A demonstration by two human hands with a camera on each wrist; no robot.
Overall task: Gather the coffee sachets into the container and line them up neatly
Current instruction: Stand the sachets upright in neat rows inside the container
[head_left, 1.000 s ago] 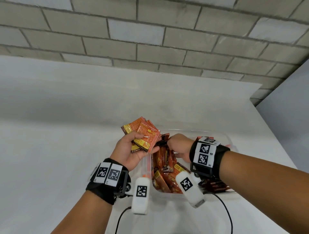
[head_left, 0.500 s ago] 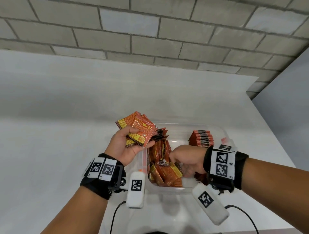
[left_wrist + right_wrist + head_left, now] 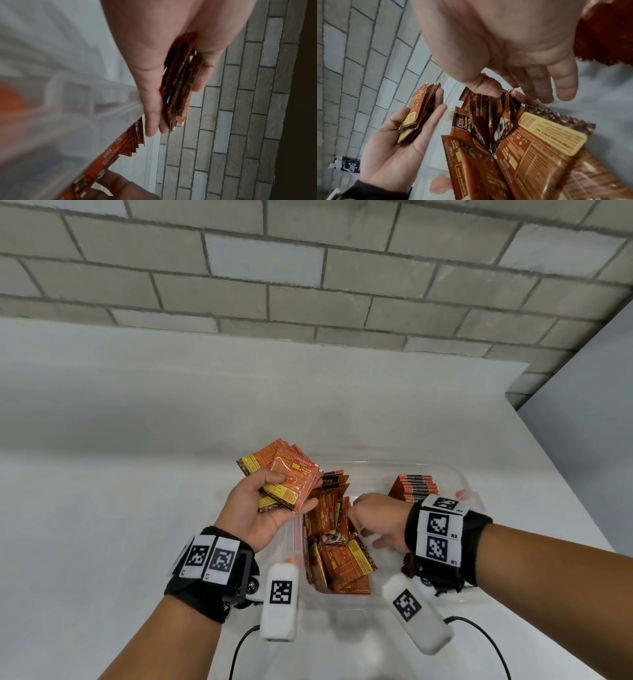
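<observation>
The coffee sachets point(image 3: 337, 556) are orange-red with yellow panels and dark brown print. The container point(image 3: 455, 477) is clear plastic with orange clips point(image 3: 462, 493). The wrist bands point(image 3: 442, 534) are black, bearing white tags with black square codes. The wall point(image 3: 308, 268) is grey brick, the table point(image 3: 102, 508) white.

Orange sachets point(image 3: 337, 546) jumbled in clear container point(image 3: 459, 477) — some upright.

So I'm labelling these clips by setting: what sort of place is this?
Probably a plain indoor recording setup, not a home kitchen: a bare white table pushed against a grey brick wall, with only a clear plastic container of coffee sachets on it. Beyond that, I cannot tell.
</observation>
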